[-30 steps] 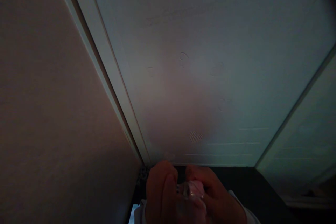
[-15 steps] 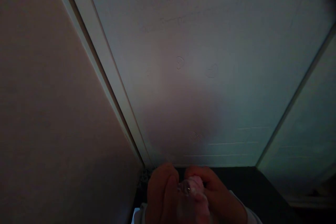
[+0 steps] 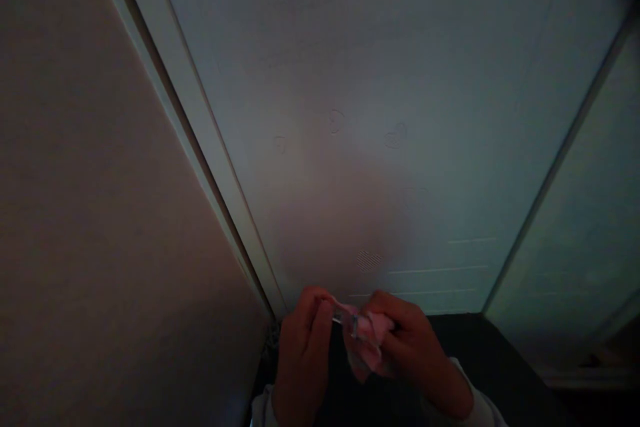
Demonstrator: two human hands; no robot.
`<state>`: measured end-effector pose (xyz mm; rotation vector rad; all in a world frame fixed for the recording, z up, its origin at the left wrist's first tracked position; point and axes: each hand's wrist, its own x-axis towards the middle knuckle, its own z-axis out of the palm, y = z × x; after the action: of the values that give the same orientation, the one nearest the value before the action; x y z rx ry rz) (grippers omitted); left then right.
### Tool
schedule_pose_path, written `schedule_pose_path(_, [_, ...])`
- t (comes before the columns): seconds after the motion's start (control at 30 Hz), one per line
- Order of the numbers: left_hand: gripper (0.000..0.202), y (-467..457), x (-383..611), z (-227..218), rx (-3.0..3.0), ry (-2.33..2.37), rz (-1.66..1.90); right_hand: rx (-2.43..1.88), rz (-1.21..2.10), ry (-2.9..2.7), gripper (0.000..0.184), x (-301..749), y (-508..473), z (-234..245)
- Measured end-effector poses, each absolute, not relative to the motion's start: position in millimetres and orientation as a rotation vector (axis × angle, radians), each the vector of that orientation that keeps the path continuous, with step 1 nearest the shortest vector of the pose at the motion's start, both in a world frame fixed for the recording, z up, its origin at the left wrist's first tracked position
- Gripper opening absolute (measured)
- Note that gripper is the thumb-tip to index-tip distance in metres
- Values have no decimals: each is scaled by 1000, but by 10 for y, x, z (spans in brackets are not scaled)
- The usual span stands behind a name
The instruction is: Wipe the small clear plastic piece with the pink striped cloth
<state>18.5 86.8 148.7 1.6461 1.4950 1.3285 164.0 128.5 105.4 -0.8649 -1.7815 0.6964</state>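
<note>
A crumpled pink cloth [image 3: 367, 340] stretches between my two hands low in the view. My left hand [image 3: 306, 350] is closed, pinching one end of the cloth between thumb and fingers. On the other side, my right hand [image 3: 413, 347] is closed around the bunched part, and a loose fold hangs below. Among the folds sits a small shiny, partly clear piece [image 3: 355, 325] with a thin pale edge by my left thumb; dim light hides what it is.
A pale panel [image 3: 350, 200] with faint heart outlines stands close ahead. To the left is a brownish wall or door surface [image 3: 125, 213], to the right another pale panel [image 3: 595, 247]. Below lies a dark floor or surface [image 3: 480, 353].
Both hands have risen a little and moved apart. The pink cloth, bunched between them before, is now drawn out with a fold hanging down.
</note>
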Motion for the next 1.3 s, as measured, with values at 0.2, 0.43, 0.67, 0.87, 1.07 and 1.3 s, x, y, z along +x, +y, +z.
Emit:
schedule_pose_path(0.2, [21,829,168,1539,1795,1421,1236,-737,705,-1721,7,1695,1302,1019])
schedule_pose_path(0.43, [23,816,164,1563,1860,1454,1197,-720,830,-1701,19,1694,1258,1049])
schedule_pose_path(0.67, [25,764,114,1486,1938,1534,1251,-659,726,-1907,21,1706,1210,1065])
schedule_pose_path(0.87, [25,700,61,1481,1988,1541,1118,-673,671,-1967,23,1725,1127,1057])
schedule_pose_path(1.07, [25,633,90,1455,1869,1486,1167,-734,743,-1937,21,1749,1025,1070])
schedule_pose_path(1.3, [23,558,68,1423,1731,1240,1087,-812,869,-1838,13,1778,902,1056])
